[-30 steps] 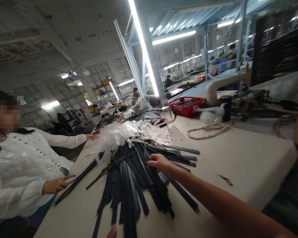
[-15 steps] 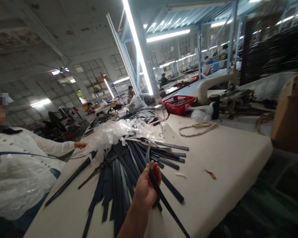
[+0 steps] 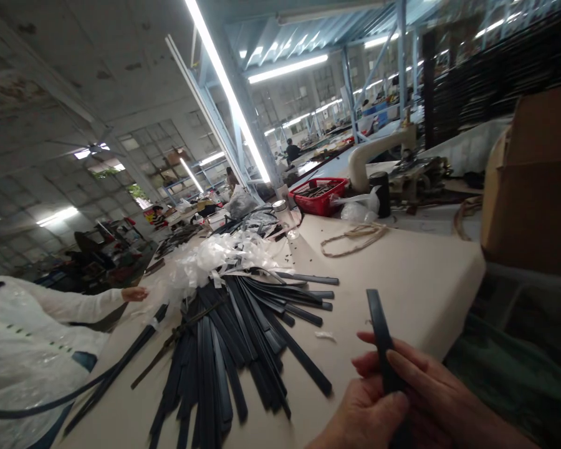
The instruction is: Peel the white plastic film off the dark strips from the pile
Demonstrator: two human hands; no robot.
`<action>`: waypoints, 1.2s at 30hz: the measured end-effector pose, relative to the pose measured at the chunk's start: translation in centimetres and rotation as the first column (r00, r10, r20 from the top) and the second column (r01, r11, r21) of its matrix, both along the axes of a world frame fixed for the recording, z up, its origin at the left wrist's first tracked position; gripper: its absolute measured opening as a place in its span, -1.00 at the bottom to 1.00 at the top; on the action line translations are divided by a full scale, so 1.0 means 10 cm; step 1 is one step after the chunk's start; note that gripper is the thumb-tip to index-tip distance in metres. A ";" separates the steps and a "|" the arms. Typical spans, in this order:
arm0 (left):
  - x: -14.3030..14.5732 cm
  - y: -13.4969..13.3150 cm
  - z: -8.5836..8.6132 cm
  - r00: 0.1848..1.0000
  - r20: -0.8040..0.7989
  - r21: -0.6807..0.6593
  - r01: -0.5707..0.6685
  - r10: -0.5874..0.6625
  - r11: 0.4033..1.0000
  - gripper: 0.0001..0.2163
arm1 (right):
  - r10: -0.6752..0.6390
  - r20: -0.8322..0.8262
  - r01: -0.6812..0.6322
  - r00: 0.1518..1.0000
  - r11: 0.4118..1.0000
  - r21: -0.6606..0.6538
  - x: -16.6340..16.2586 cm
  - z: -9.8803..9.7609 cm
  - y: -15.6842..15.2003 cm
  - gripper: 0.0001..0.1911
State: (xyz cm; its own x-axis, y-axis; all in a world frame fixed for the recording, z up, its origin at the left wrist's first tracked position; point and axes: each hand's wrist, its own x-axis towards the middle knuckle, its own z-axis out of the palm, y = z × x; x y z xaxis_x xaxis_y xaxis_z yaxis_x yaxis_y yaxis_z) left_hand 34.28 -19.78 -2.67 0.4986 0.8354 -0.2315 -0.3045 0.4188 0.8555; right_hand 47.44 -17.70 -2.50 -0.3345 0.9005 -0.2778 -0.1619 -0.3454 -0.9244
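Both my hands grip one dark flat strap (image 3: pixel 376 312), held up over the right front part of the table. My left hand (image 3: pixel 362 408) is closed round it lower down, with the thumb across its face. My right hand (image 3: pixel 432 380) pinches the same strap from the right, thumb on the front, just above the left thumb. The strap's squared end points up and away; its lower part is hidden behind my hands. To the left, a fanned pile of similar dark straps (image 3: pixel 224 355) lies on the table (image 3: pixel 393 262).
Crumpled clear plastic (image 3: pixel 215 252) covers the pile's far end. Beyond are a glass jar (image 3: pixel 284 217), a red basket (image 3: pixel 318 196), a loop of cord (image 3: pixel 353 240) and a sewing machine (image 3: pixel 411 168). A co-worker's hand (image 3: pixel 134 294) is at left; a cardboard box (image 3: pixel 528 187) stands right.
My left hand has moved right and nearer me with the strap, away from the pile. My right hand has come into view and grips it too. The view has shifted right.
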 end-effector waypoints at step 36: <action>-1.84 0.89 0.48 0.142 -0.450 0.882 0.228 0.882 0.413 -0.80 | -0.311 0.283 0.134 0.907 0.852 0.507 0.12 -0.17 0.84 -0.58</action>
State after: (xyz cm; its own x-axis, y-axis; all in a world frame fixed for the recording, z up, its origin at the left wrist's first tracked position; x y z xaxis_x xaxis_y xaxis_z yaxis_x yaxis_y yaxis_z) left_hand 15.85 -10.90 2.15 0.0385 0.8373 0.5454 0.8765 -0.2904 0.3840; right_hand 48.66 -9.33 -4.23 -0.0718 0.9882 0.1356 0.1751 0.1463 -0.9736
